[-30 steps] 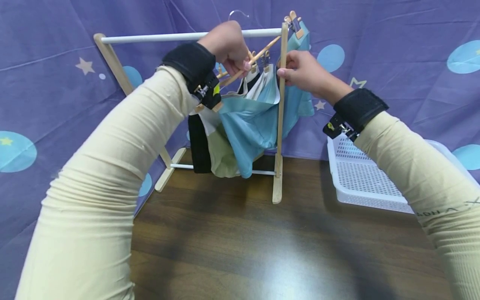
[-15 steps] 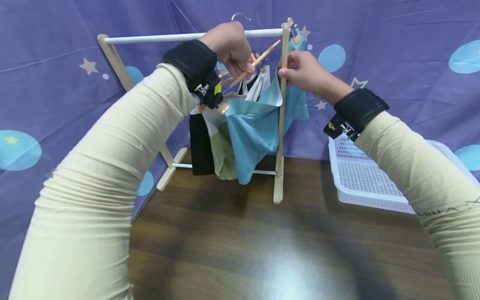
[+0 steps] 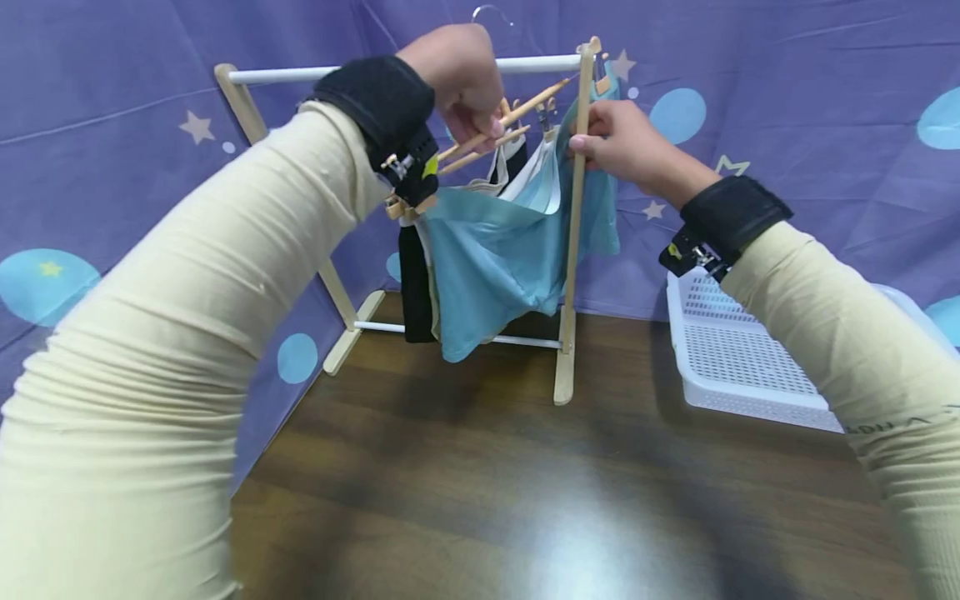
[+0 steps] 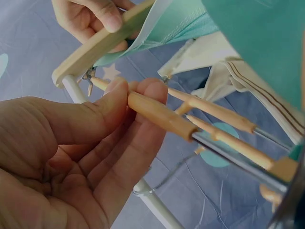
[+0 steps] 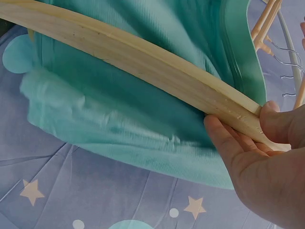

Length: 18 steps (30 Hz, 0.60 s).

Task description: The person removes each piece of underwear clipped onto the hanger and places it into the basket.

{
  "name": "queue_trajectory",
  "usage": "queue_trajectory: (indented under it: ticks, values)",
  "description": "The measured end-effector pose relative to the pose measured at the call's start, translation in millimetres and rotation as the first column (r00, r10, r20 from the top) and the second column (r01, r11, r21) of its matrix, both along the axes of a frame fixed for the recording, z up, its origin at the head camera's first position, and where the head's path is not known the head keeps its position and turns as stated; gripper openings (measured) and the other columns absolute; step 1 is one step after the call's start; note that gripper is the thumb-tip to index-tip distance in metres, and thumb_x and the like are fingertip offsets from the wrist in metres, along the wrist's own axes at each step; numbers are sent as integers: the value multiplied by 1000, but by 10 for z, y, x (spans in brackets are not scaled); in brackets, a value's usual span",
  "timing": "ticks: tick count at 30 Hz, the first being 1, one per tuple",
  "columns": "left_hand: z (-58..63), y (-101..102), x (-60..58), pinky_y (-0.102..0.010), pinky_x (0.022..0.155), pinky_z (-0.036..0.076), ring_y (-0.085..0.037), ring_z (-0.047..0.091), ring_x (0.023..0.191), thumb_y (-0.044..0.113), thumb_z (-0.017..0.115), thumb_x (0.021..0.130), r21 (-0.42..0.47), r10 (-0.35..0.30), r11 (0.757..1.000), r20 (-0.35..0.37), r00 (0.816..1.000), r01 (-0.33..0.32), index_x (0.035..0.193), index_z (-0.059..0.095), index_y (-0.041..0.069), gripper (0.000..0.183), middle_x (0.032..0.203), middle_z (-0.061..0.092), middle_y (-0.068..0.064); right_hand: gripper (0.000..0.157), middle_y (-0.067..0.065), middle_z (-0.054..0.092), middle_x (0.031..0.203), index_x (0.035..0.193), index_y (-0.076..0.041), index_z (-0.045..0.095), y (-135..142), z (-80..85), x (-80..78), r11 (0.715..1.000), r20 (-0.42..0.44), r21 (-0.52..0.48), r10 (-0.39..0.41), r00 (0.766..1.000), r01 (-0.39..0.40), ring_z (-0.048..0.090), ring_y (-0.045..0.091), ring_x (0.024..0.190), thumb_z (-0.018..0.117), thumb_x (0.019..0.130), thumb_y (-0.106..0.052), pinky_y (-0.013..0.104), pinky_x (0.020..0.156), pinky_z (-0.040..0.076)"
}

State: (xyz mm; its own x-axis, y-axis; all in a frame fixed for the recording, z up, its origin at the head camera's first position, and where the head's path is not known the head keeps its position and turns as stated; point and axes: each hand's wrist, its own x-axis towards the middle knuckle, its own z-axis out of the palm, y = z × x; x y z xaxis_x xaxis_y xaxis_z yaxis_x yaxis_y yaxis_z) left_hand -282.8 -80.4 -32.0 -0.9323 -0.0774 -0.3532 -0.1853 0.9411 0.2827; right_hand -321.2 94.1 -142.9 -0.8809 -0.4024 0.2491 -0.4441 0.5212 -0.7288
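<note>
Light-blue cloth garment (image 3: 491,258) has swung left, mostly hiding olive-green garment (image 3: 433,287); hangs beside pale wooden rack post (image 3: 575,225), pinched by right hand (image 3: 633,146); fingers of left hand (image 3: 467,83) pinch light-wood, metal-barred hanger (image 4: 159,114), probably steering the swing.

A brown, wood-grained surface (image 3: 450,467), glossy and shining brightest near the front. Toward the back stands a wooden-framed rack (image 3: 573,250); to its right sits a white perforated basket (image 3: 750,404), partly hidden from view.
</note>
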Motion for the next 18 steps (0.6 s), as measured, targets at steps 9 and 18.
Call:
queue_trajectory:
  ticks: [9,18]
  values:
    - [19,-49,13,-18,47,59,-7,65,46,2,54,97,-81,-18,997,36,999,21,91,53,7,7,43,65,2,41,24,54,127,138,8,40,37,-9,-7,1000,-9,4,-9,1000,9,57,29,114,42,104,-16,39,103,52]
    - [65,-152,36,-19,52,58,-7,67,53,5,50,99,-184,-27,982,127,992,51,96,51,9,5,47,67,6,40,26,54,133,139,9,38,58,-7,-11,1000,1,2,-14,1000,14,57,28,115,40,105,-13,37,103,52]
